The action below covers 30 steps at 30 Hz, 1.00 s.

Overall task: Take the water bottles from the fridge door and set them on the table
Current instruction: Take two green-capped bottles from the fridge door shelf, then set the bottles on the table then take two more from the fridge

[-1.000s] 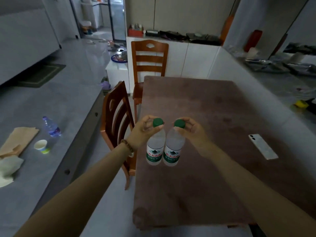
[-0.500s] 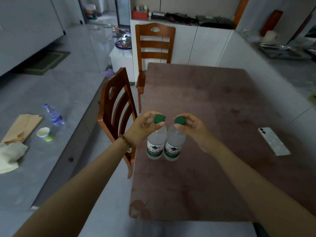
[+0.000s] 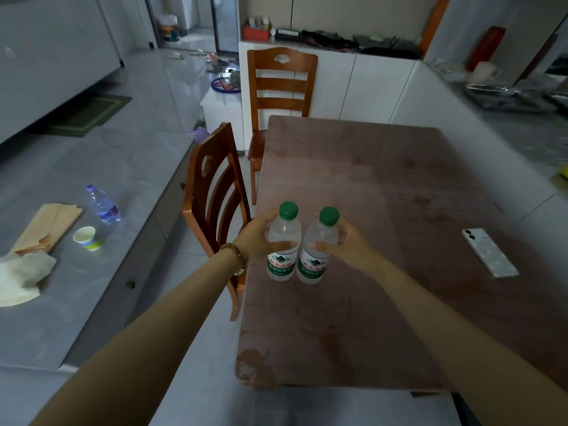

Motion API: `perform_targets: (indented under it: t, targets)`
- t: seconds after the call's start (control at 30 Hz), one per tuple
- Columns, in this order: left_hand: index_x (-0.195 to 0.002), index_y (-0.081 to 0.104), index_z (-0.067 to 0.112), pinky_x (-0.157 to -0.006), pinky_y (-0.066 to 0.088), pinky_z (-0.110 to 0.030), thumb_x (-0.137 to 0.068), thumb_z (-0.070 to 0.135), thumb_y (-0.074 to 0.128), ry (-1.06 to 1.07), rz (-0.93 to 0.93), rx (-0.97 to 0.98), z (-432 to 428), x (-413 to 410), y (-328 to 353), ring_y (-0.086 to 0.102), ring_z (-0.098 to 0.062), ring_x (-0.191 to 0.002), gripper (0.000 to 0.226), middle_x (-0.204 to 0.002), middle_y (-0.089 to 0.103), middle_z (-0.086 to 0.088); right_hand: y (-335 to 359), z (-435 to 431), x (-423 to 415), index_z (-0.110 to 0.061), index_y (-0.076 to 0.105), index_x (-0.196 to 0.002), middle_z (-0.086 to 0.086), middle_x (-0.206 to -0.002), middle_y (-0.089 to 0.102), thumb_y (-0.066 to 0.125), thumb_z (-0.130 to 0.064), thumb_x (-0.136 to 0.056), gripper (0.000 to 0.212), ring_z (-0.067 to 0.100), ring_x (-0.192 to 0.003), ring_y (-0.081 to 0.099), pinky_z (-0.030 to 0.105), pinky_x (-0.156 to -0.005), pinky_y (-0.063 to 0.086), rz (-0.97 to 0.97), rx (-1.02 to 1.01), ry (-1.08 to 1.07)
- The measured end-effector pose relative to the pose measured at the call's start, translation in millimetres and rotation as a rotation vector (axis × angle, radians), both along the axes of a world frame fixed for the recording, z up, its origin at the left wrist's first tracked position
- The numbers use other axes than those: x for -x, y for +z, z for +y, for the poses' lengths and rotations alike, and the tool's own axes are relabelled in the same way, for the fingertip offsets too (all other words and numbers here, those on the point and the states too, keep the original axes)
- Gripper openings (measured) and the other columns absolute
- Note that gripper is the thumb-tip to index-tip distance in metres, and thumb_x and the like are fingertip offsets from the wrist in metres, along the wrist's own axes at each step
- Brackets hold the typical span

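Observation:
Two clear water bottles with green caps and green labels stand upright side by side near the left edge of the brown table [image 3: 399,186]. My left hand [image 3: 255,238] grips the body of the left bottle [image 3: 284,241], thumb across its front. My right hand [image 3: 347,241] grips the body of the right bottle [image 3: 316,247] the same way. The two bottles almost touch. The fridge is out of view.
A white phone [image 3: 488,252] lies on the table's right side. Two wooden chairs stand by the table, one at its left edge [image 3: 215,192], one at the far end [image 3: 281,84]. A low grey bench on the left holds another bottle [image 3: 103,204], a paper cup [image 3: 86,238] and cloths.
Both hands slid down from the green caps to the bottles' bodies. The bottles now stand on the table, and my view has shifted a little closer.

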<state>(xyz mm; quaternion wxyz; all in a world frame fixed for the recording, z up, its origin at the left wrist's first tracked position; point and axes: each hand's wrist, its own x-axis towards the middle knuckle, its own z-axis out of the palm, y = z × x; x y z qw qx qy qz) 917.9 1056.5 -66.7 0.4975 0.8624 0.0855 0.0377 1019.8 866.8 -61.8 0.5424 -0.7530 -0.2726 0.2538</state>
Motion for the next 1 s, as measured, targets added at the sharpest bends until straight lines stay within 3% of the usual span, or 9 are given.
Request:
perform_targets:
  t: [0.2, 0.43, 0.67, 0.83, 0.93, 1.0]
  targets:
    - [-0.128, 0.048, 0.019, -0.102, 0.041, -0.035, -0.076, 0.021, 0.073, -0.003, 0.012, 0.034, -1, 0, 1, 0.050, -0.014, -0.117, 0.058, -0.127, 0.055, 0.004, 0, 0, 1, -0.015, 0.054, -0.120, -0.016, -0.105, 0.062, 0.077, -0.003, -0.072, 0.055, -0.009, -0.090, 0.062, 0.012, -0.078, 0.051, 0.019, 0.004, 0.033]
    - [-0.125, 0.051, 0.019, -0.102, 0.040, -0.034, -0.077, 0.021, 0.073, -0.020, 0.010, 0.030, 0, -3, 0, 0.051, -0.014, -0.117, 0.053, -0.125, 0.057, 0.005, -3, 0, -6, -0.017, 0.055, -0.121, -0.003, -0.117, 0.062, 0.078, -0.009, -0.073, 0.054, 0.013, -0.109, 0.059, 0.026, -0.093, 0.049, 0.002, 0.020, 0.025]
    - [-0.124, 0.051, 0.020, -0.101, 0.041, -0.033, -0.077, 0.018, 0.073, -0.022, 0.024, 0.022, -1, -4, 2, 0.051, -0.011, -0.114, 0.053, -0.124, 0.056, 0.005, -5, 2, -5, -0.017, 0.051, -0.125, -0.003, -0.121, 0.061, 0.077, -0.011, -0.074, 0.058, 0.014, -0.112, 0.057, 0.029, -0.095, 0.048, 0.018, 0.054, 0.017]
    - [-0.126, 0.048, 0.024, -0.103, 0.043, -0.041, -0.074, 0.030, 0.076, -0.048, 0.038, -0.020, 1, -3, 10, 0.053, -0.012, -0.113, 0.060, -0.122, 0.057, 0.008, 3, -2, 1, -0.019, 0.048, -0.130, -0.004, -0.129, 0.056, 0.079, -0.026, -0.073, 0.065, 0.017, -0.123, 0.050, 0.041, -0.106, 0.041, -0.007, 0.113, 0.015]
    - [-0.136, 0.037, 0.028, -0.102, 0.038, -0.032, -0.074, 0.038, 0.073, -0.027, -0.016, 0.000, -2, -1, 35, 0.044, -0.009, -0.121, 0.072, -0.129, 0.045, 0.014, 22, -14, 5, -0.022, 0.043, -0.134, -0.009, -0.135, 0.046, 0.075, -0.026, -0.077, 0.066, 0.011, -0.127, 0.043, 0.032, -0.107, 0.036, -0.030, 0.110, -0.042]
    - [-0.139, 0.032, 0.030, -0.101, 0.032, -0.028, -0.077, 0.048, 0.065, 0.001, -0.109, -0.056, -6, 4, 52, 0.037, -0.006, -0.125, 0.073, -0.136, 0.039, 0.013, 37, -28, 9, -0.028, 0.040, -0.138, -0.010, -0.141, 0.041, 0.072, -0.033, -0.080, 0.066, 0.013, -0.131, 0.039, 0.035, -0.108, 0.036, -0.069, 0.114, -0.102]
